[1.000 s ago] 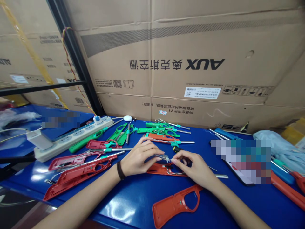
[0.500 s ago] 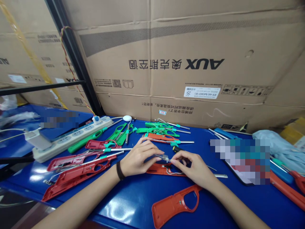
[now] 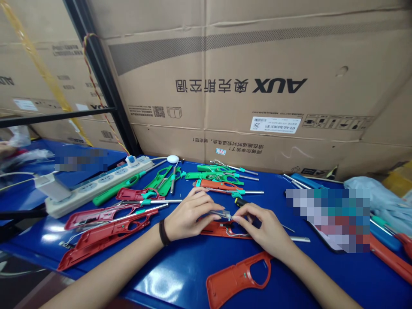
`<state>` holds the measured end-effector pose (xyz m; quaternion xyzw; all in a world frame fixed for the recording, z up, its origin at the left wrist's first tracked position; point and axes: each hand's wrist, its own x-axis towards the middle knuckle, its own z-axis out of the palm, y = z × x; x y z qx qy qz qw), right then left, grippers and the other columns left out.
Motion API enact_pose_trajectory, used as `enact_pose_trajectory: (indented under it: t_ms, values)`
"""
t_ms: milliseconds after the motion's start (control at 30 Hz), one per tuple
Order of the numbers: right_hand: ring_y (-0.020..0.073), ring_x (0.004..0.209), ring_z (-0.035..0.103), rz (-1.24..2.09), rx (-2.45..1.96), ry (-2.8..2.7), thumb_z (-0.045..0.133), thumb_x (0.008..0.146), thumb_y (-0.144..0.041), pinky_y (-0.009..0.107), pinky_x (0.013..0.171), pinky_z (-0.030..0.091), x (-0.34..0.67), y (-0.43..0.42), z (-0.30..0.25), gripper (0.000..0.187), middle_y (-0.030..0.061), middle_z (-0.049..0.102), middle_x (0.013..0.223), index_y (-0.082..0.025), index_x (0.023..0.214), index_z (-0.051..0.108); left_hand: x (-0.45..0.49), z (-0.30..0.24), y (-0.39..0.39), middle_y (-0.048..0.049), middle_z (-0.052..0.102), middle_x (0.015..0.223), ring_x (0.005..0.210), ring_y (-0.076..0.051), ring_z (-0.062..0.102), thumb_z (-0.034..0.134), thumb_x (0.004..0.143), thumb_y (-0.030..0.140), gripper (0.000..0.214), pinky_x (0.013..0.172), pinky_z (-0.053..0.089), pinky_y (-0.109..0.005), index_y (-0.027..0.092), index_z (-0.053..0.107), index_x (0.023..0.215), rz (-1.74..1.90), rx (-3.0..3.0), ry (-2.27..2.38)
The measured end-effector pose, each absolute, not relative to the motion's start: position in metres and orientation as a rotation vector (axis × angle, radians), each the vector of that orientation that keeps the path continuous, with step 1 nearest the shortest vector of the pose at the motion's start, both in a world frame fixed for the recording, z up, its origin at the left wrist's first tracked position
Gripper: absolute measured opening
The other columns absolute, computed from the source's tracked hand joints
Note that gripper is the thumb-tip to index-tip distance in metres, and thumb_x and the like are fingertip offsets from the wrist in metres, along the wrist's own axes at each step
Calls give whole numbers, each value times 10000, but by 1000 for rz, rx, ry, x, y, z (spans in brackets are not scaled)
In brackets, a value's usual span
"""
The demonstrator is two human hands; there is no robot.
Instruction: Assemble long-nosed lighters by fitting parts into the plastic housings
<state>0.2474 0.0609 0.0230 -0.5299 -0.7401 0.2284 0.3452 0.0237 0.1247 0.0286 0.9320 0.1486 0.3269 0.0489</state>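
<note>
My left hand, a dark band at its wrist, pinches a small translucent gas tank with a pale valve end. The fingertips of my right hand are closed at that valve end; whether a tiny part sits between them I cannot make out. Beneath both hands lies an opened orange lighter body with white wires and a metal tube. Its loose orange shell half rests nearer to me. A black and yellow screwdriver lies behind my right hand, partly covered.
Opened red lighters lie to the left, before a white power strip. Green lighters and an orange one are behind my hands. Blurred items and a blue bag are at right. A large carton stands behind.
The view has shifted very slightly. Both hands keep the same pose around the small tank, and nothing on the table has visibly moved.
</note>
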Motion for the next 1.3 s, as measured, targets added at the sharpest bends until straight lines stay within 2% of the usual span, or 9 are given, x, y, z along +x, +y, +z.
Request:
enact_pose_trajectory:
  t_ms: [367, 600, 767, 1067, 1300]
  values:
    - [182, 735, 591, 558, -1317, -1966, 539, 894, -337, 282, 686, 433, 247, 59, 24, 184, 15, 682, 778, -240, 788, 653, 27, 26, 119, -35, 634, 831, 784, -159, 570, 471, 934, 208, 192, 973, 371, -426, 192, 600, 1075, 1032, 2830, 462]
    - [174, 697, 570, 507, -1329, -2004, 576, 873, -322, 289, 675, 418, 247, 59, 25, 159, 5, 672, 737, -245, 773, 673, 27, 30, 118, -17, 641, 783, 763, -150, 582, 531, 881, 204, 163, 1032, 313, -455, 191, 625, 1014, 1003, 2813, 461]
    - [182, 758, 571, 416, -1326, -2116, 622, 841, -288, 346, 789, 400, 246, 60, 19, 98, -7, 652, 746, -252, 759, 660, 26, 36, 116, 4, 657, 721, 718, -153, 576, 578, 809, 235, 112, 1062, 243, -483, 209, 656, 884, 897, 2843, 443]
    - [169, 814, 567, 398, -1261, -2201, 633, 821, -225, 393, 924, 355, 246, 56, 20, 67, -14, 638, 811, -252, 765, 659, 25, 34, 119, 27, 657, 663, 663, -133, 580, 633, 744, 215, 139, 1081, 226, -431, 208, 676, 876, 780, 2762, 347]
    - [167, 801, 549, 412, -1231, -2212, 644, 807, -191, 346, 820, 396, 246, 55, 20, 64, -12, 622, 814, -249, 784, 657, 24, 37, 120, 26, 691, 707, 719, -147, 593, 643, 738, 209, 150, 1089, 213, -418, 215, 683, 883, 695, 2752, 369]
